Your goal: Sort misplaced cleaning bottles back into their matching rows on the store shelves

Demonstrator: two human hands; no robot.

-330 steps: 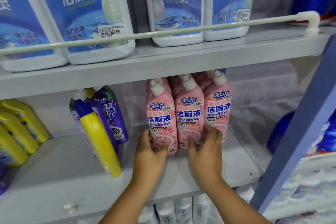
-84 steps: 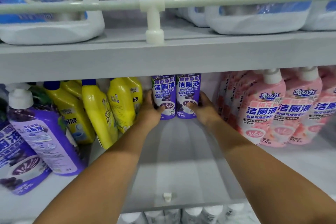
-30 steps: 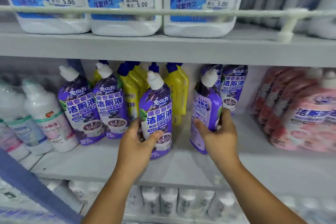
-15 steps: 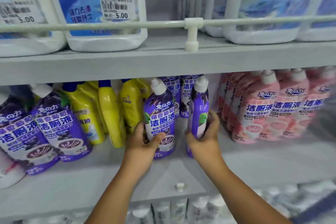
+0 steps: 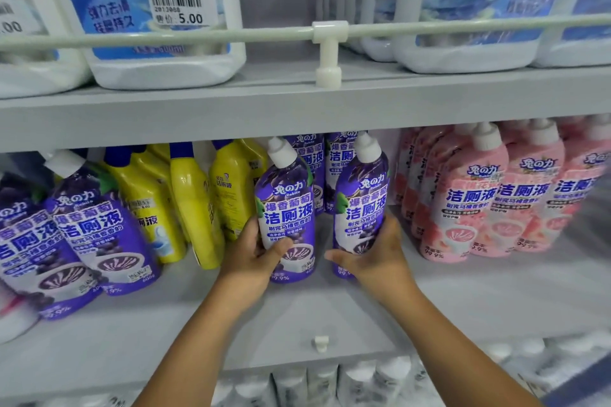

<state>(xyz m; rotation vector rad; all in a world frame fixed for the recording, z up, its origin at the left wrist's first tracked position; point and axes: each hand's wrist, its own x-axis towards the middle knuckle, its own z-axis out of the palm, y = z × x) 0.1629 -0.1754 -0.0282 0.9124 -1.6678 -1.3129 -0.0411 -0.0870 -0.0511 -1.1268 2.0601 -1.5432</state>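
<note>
Behind our two purple bottles, more purple ones sat half hidden. Our left hand gripped one white-capped purple bottle, our right hand another, both upright on the middle shelf.

The upper shelf's edge is hiding the tops of the two far purple bottles. The nearer purple bottles are covering their lower labels. The top edge is cutting off the blue-labelled white jugs. At far left, a purple bottle is running out of view. The white bottles on the shelf below are blurring beyond reading.
</note>
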